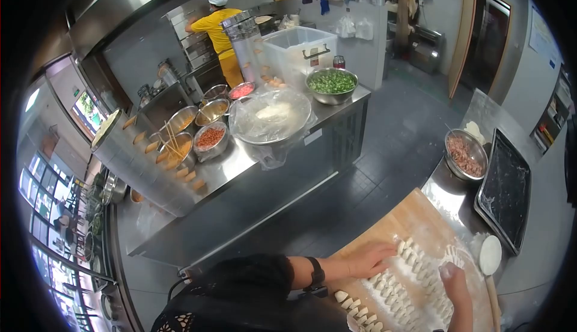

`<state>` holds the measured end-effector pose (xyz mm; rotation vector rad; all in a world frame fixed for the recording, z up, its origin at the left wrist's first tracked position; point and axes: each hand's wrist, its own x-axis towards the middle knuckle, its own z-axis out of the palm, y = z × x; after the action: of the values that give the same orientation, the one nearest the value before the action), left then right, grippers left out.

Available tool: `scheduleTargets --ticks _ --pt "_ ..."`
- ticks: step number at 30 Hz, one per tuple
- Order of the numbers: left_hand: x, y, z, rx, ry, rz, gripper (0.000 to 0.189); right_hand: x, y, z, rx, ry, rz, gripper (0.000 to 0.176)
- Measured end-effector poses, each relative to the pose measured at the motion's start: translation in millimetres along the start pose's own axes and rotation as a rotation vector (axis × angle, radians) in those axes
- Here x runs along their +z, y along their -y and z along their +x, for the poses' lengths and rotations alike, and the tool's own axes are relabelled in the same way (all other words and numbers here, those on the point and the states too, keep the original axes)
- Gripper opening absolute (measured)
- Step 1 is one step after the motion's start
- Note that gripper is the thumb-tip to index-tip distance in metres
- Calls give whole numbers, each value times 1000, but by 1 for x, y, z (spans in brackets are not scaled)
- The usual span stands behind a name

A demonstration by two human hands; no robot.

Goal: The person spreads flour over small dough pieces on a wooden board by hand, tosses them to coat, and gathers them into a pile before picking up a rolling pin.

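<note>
The left hand [374, 260] lies loosely open against small white dough pieces [393, 295] on a floured wooden board [415, 210], the right hand [455, 281] curled, contents unclear.

Hands [371, 260] beside rows of dough pieces [393, 296]

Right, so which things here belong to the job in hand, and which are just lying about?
Likely in the job:
- dough pieces, at both hands
- floured wooden board
- wooden rod at its edge, perhaps
- bowl of pinkish mixture, perhaps

Seemingly just lying about:
- black tray
- bowl of chopped greens
- clear plastic bin
- plastic-covered basin
</note>
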<state>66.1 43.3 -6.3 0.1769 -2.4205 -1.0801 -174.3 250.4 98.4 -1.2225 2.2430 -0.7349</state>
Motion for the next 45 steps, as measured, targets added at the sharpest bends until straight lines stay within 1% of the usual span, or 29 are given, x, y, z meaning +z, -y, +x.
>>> scheduleTargets --ticks 5,7,8,10,11,12,13,14,15,16,17,18,19,21,22,23,25,26,27,29,31,34,35,37,38,41,42,43,45 --pt "-1 0 1 4 4 15 37 -5 -9 -25 97 -56 -57 16" --pt "1 2 0 15 4 30 37 -10 -20 -35 156 -53 -317 14" --pt "2 3 0 14 0 32 37 -9 -24 -35 152 -53 -318 14" --pt "3 7 0 -13 42 32 39 -7 -14 -36 -109 -33 -145 18" --pt "4 10 -1 -47 50 16 41 -8 -23 -37 -169 -1 -186 17" --pt "9 16 -2 -78 79 -23 43 -6 -48 -43 -198 33 -227 17" --pt "26 41 -10 -69 -3 -182 46 1 -113 -46 -215 -21 -404 15" --pt "17 24 -7 -242 9 -263 41 -9 -124 -60 -170 -92 -524 14" --pt "24 29 -6 -200 -37 -193 39 -27 -112 -73 2 -76 -538 13" --pt "9 0 2 -413 35 -442 37 -44 -90 -84 -21 -49 -411 11" --pt "3 10 1 23 -4 5 37 -54 -50 -80 -12 3 -225 12" --pt "8 18 0 54 -26 4 37 -52 -27 -79 58 -52 -204 15" --pt "3 12 5 60 -16 49 35 -52 -9 -66 122 75 -172 16" --pt "-7 -2 10 53 16 57 32 -31 18 -51 21 -20 -85 16" --pt "-7 -6 12 59 31 40 32 -16 13 -45 -54 -122 17 17" --pt "-9 -8 11 41 38 18 31 -16 4 -50 -40 -126 16 17" --pt "-13 -10 12 20 46 2 30 -27 -15 -63 81 -5 -85 16" --pt "-13 -11 12 19 36 4 31 -41 -22 -74 15 79 -226 16" --pt "-12 -11 12 14 24 3 32 -45 -19 -76 17 87 -227 16" --pt "-11 -9 13 13 24 3 33 -51 -10 -82 347 11 8 16" --pt "-11 -9 11 19 28 4 33 -35 19 -65 307 42 26 18" --pt "-13 -10 10 3 12 -30 34 3 20 -41 -176 -242 -34 19" --pt "-14 -11 11 -1 7 -41 34 1 12 -44 -176 -241 -33 19" --pt "-15 -11 12 -5 -1 -53 34 -19 -3 -57 178 -129 -83 18" --pt "-14 -10 12 7 -7 -49 34 -29 -8 -65 274 -94 9 18" --pt "-13 -11 11 8 -9 -39 32 -33 9 -68 261 -33 104 17" --pt "-14 -12 11 10 -2 -30 31 -26 26 -65 265 -83 203 18" --pt "-14 -13 11 15 7 -32 31 -24 15 -65 271 -90 207 18" --pt "-14 -14 10 -23 4 -62 29 -26 -27 -67 -54 -72 -37 19"
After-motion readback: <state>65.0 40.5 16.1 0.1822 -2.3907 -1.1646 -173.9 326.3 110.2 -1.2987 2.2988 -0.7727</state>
